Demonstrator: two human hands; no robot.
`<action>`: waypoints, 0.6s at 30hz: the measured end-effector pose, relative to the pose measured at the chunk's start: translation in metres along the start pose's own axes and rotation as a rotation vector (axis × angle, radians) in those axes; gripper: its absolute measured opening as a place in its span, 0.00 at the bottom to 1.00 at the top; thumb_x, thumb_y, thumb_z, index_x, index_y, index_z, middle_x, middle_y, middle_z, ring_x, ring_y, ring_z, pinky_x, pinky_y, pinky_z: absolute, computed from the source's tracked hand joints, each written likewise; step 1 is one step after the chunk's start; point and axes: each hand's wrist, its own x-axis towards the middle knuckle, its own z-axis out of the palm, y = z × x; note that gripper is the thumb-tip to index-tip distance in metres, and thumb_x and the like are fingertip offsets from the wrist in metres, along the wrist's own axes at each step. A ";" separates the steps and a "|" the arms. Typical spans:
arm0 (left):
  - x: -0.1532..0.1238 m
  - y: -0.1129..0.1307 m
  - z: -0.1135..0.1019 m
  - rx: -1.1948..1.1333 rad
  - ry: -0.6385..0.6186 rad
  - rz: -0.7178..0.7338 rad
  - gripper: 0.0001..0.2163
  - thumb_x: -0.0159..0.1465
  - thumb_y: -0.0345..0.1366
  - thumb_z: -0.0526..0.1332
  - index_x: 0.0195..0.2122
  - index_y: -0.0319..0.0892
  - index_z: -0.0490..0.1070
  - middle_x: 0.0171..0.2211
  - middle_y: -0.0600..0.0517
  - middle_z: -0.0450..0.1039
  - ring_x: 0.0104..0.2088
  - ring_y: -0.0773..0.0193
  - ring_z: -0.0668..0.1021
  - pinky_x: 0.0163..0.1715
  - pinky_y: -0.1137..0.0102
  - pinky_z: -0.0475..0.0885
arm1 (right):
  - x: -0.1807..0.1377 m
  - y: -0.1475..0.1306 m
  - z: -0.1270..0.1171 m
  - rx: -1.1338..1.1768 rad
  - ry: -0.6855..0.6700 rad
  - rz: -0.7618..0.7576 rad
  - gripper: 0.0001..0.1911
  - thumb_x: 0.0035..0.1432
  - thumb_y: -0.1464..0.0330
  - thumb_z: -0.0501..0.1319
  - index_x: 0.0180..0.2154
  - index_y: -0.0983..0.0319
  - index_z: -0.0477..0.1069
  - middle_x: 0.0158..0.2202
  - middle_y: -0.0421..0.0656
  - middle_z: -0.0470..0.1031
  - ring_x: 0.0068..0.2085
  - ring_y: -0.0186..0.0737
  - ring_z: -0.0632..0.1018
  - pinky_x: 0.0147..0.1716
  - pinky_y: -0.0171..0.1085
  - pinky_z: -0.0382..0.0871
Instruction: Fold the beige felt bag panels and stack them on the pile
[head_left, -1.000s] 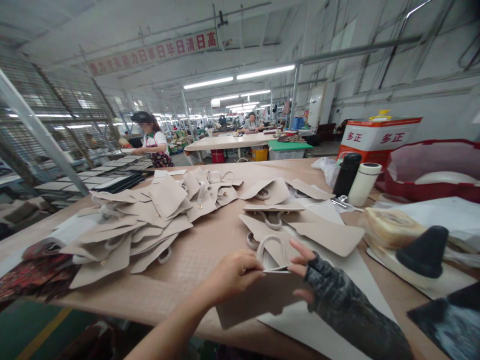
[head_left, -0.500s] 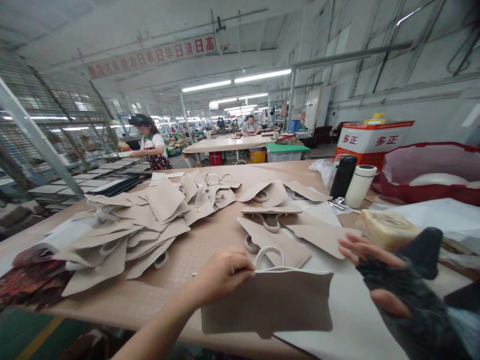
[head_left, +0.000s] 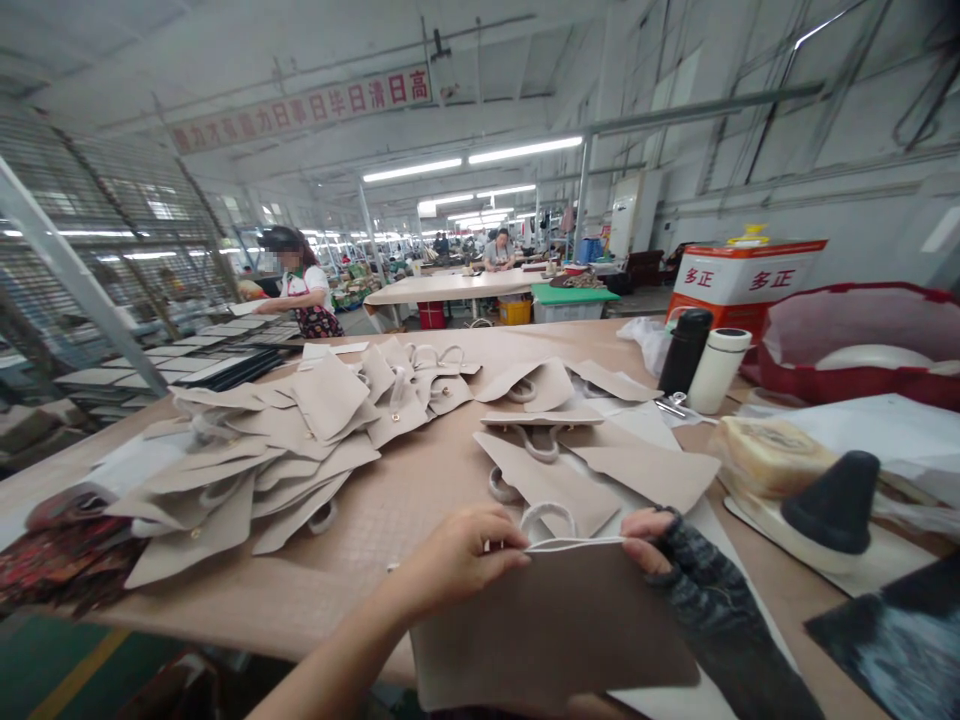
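Observation:
A taupe bag panel with a pale looped handle hangs at the near edge of the table. My left hand pinches its top edge on the left, beside the handle. At the top right corner my right hand, in a dark fingerless glove, grips the same edge between thumb and fingers. Just beyond lie more handled panels, loosely overlapping on a white sheet. To the left is a large heap of similar panels, some with small gold-coloured fittings.
On the right stand a black bottle, a white bottle, a red and white can and a red-rimmed basket. A black cone-shaped object sits nearer. Patterned red cloth lies at left. A co-worker stands beyond the table.
My right hand has come in from the right and closed on the panel's top right corner. The panel has shifted slightly right and tilted, with my left hand still on it.

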 end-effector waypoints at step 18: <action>0.016 0.011 0.024 -0.055 0.074 0.065 0.03 0.59 0.28 0.63 0.32 0.38 0.76 0.30 0.53 0.71 0.33 0.66 0.73 0.34 0.77 0.66 | 0.005 -0.021 0.006 -0.077 -0.167 -0.087 0.11 0.56 0.59 0.57 0.28 0.57 0.72 0.28 0.39 0.76 0.35 0.39 0.77 0.33 0.30 0.71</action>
